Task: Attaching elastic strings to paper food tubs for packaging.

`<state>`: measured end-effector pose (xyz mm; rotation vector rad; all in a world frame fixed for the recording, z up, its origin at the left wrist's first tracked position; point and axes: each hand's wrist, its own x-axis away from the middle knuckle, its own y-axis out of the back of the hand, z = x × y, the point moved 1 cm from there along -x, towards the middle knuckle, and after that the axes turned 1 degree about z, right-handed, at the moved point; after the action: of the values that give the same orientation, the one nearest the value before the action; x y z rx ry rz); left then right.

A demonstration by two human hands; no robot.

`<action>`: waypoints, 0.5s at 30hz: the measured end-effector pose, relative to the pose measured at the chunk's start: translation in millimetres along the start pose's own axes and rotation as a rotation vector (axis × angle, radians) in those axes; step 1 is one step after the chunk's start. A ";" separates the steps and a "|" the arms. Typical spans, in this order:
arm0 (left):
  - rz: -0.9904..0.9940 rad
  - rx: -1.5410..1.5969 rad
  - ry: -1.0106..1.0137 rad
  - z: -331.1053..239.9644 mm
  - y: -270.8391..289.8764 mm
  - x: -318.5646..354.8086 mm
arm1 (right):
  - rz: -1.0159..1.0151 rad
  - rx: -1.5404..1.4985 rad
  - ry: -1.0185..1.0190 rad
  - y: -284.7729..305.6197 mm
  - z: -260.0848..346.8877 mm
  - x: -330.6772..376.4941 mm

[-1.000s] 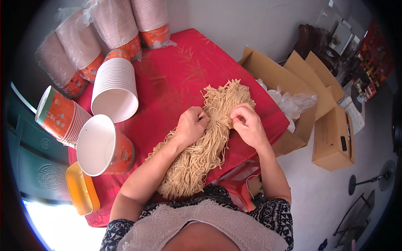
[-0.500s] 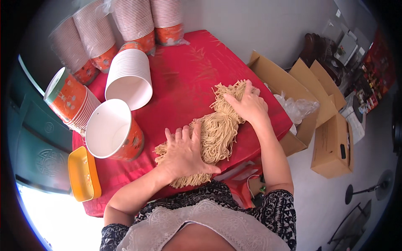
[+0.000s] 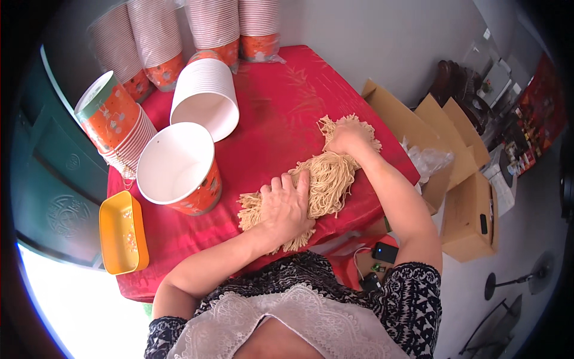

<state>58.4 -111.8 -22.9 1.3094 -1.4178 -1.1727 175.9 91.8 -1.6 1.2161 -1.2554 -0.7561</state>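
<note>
Now pale tan noodle bundle (image 3: 326,179) lying long, strands frayed.

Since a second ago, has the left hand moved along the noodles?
Yes. The left hand slid down the noodle bundle toward the person, away from the stacked cups, and now presses flat on its near end by the table edge.

You have a red cloth with a faint leaf pattern (image 3: 281,102) covering the table. On it, a pale beige bundle of thin noodle-like strands (image 3: 326,179) lies at the cloth's near right part. Left of the bundle stands an orange paper bucket with a white inside and small printed motifs (image 3: 179,170). At the cloth's left edge sits a yellow-orange plastic tray (image 3: 122,239). Your top is black-and-white patterned with white lace.
</note>
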 end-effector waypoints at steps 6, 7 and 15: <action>-0.147 0.006 -0.039 8.4 -10.2 -5.6 | -0.371 -0.421 -0.101 2.5 -21.0 25.8; -0.159 0.011 -0.030 9.2 -7.9 -8.4 | -0.487 -0.496 -0.096 11.4 -22.5 33.8; -0.262 0.337 -0.005 -19.7 38.1 -51.9 | -1.505 -0.558 0.142 73.7 -65.6 28.1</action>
<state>74.7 -61.4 18.7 1.7706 -1.5277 -1.1358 231.3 100.8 84.3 1.5507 0.2493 -1.8563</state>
